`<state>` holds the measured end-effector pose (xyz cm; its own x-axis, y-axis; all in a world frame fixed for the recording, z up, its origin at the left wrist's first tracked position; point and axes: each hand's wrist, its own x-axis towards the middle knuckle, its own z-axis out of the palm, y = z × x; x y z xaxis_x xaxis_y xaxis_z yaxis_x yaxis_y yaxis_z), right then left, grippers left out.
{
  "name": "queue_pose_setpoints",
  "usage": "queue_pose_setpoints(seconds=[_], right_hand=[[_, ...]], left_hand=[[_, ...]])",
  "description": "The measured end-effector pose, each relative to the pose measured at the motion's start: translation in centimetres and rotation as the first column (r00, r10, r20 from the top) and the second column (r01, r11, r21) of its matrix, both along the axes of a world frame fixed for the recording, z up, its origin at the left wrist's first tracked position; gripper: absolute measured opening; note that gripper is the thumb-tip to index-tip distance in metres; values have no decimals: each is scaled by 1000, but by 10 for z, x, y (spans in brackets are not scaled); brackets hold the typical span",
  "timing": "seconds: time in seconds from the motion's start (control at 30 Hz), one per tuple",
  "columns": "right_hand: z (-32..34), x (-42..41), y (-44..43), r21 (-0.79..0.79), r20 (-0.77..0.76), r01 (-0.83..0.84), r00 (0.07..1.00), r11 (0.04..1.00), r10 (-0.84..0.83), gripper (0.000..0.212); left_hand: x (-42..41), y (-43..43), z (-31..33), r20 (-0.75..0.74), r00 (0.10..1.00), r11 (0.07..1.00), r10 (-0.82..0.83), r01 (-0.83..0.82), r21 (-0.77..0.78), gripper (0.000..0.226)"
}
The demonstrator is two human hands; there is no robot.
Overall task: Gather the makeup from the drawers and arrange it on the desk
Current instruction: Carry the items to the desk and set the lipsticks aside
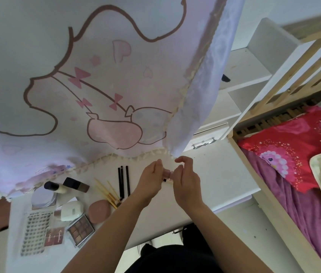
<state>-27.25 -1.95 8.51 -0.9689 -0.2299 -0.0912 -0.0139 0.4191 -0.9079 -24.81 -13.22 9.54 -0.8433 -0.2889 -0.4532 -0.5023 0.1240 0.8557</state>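
Both hands are meeting over the white bench (214, 170), the left hand (151, 180) and right hand (185, 184) pinching a small pink item (167, 173) between their fingertips, just right of the black pencils (123, 182). What exactly it is stays unclear, perhaps a small pink-capped tube. To do this step well, the person is probably best lowering it flat beside the pencils, parallel to them, keeping the row tidy. The brushes (106, 192), sponge (98, 211) and eyeshadow palette (80, 229) are already lying to the left.
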Motion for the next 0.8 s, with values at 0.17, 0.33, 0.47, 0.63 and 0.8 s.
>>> queue_pose_setpoints(seconds=[0.17, 0.33, 0.47, 0.63, 0.8], right_hand=[[17, -3, 8, -141, 214, -55, 973, 988, 84, 40], [27, -6, 13, -143, 386, -131, 905, 981, 177, 29], [28, -5, 22, -190, 411, -213, 869, 958, 275, 26], [35, -10, 20, -238, 495, -95, 845, 967, 205, 35], [40, -13, 24, -292, 471, -67, 858, 954, 205, 33]], left_hand=[[0, -6, 3, -96, 991, 995, 93, -96, -31, 41], [-1, -4, 9, -126, 992, 985, 29, -50, -163, 39], [2, -5, 13, -111, 988, 988, 104, -116, -107, 38], [7, -2, 19, -140, 989, 987, 55, -75, -139, 39], [9, -6, 14, -140, 977, 982, 158, -170, -80, 40]])
